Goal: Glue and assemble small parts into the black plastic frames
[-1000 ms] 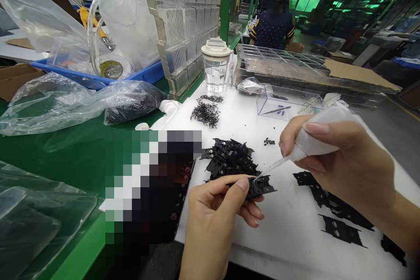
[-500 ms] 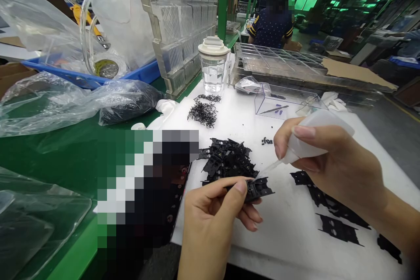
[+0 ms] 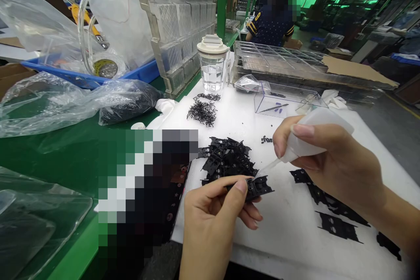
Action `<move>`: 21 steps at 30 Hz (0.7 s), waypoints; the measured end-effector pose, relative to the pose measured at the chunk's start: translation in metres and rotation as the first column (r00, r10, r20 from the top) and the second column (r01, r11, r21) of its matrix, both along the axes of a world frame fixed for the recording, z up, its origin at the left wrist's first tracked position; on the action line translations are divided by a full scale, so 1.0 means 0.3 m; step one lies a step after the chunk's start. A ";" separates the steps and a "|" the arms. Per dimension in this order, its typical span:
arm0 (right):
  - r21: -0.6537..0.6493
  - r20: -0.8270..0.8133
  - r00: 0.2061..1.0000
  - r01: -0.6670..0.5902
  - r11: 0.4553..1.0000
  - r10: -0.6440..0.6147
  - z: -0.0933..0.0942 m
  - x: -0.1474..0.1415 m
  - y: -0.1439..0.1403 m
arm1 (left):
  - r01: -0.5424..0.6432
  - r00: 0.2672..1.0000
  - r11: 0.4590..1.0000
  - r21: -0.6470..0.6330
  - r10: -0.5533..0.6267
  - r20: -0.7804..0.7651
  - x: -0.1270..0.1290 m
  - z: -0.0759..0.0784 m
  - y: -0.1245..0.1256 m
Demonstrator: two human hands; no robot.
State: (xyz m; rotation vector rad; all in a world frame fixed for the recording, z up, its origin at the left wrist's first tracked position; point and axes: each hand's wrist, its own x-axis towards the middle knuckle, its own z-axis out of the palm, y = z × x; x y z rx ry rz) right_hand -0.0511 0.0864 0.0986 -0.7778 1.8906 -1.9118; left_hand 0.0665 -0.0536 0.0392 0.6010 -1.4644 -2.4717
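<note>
Pinched between the thumb and fingers of my left hand (image 3: 218,210) is a small black plastic part (image 3: 260,188) with cut-outs. My right hand (image 3: 337,157) is wrapped around a white squeeze bottle (image 3: 318,133). The bottle's thin clear nozzle (image 3: 269,167) slants down to the left, its tip at the upper edge of the part; whether it touches, I cannot tell. Behind my left hand lies a heap of similar black parts (image 3: 228,157). More flat black parts (image 3: 339,226) lie in a row under and beside my right forearm.
Thin black pieces (image 3: 201,113) lie piled on the white work surface (image 3: 278,236), before a lidded clear cup (image 3: 212,68). A clear plastic box (image 3: 285,100) stands at the back right. Bagged black material (image 3: 129,100) lies left. A person (image 3: 272,24) sits beyond the trays.
The hands, the bottle and the black part keep nearly the same position. The view has shifted very slightly, and the person in the background has moved a little.
</note>
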 end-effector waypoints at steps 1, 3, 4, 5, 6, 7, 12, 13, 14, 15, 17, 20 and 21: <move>0.000 -0.001 1.000 0.000 1.000 0.000 0.000 0.000 0.000 | 0.000 1.000 1.000 -0.004 0.000 0.005 0.001 0.000 0.000; 0.002 -0.011 1.000 -0.013 1.000 0.013 -0.001 -0.001 0.002 | 0.001 1.000 1.000 -0.004 -0.001 0.006 0.003 0.001 0.000; 0.004 -0.019 1.000 -0.021 1.000 0.021 -0.001 -0.002 0.004 | 0.000 1.000 1.000 -0.002 0.000 0.006 0.002 0.002 0.000; 0.009 -0.024 0.999 -0.028 1.000 0.028 0.000 -0.003 0.005 | 0.001 1.000 1.000 0.000 -0.001 0.005 0.002 0.003 0.000; 0.012 -0.029 0.999 -0.035 0.999 0.035 0.000 -0.004 0.006 | -0.002 1.000 1.000 0.001 0.002 0.006 0.001 0.005 0.001; 0.012 -0.035 0.999 -0.040 0.999 0.041 0.001 -0.005 0.006 | -0.002 1.000 1.000 0.001 0.002 0.007 0.000 0.006 0.001; 0.030 -0.050 0.998 -0.045 0.999 0.046 0.004 -0.006 0.002 | -0.003 1.000 1.000 0.004 0.003 0.000 -0.002 0.007 0.003; 0.035 -0.043 0.998 -0.044 0.998 0.046 0.003 -0.006 0.001 | -0.003 1.000 1.000 0.007 0.004 -0.004 -0.001 0.007 0.004; 0.036 -0.039 0.998 -0.042 0.998 0.043 0.003 -0.005 0.001 | -0.004 1.000 1.000 0.009 0.004 -0.003 -0.001 0.006 0.004; 0.032 -0.037 0.999 -0.034 0.999 0.036 0.002 -0.004 0.000 | -0.002 1.000 1.000 0.009 0.002 -0.002 0.000 0.006 0.004; 0.021 -0.033 0.999 -0.009 1.000 0.010 0.002 -0.003 0.000 | -0.002 1.000 1.000 0.008 0.003 -0.001 0.001 0.005 0.005; 0.015 -0.007 1.000 0.015 1.000 -0.014 0.006 -0.002 0.000 | -0.005 1.000 1.000 0.008 0.005 -0.003 0.002 0.005 0.004; 0.019 0.004 1.000 0.008 1.000 -0.008 0.008 -0.002 0.000 | -0.007 1.000 1.000 0.006 0.007 -0.003 0.002 0.005 0.004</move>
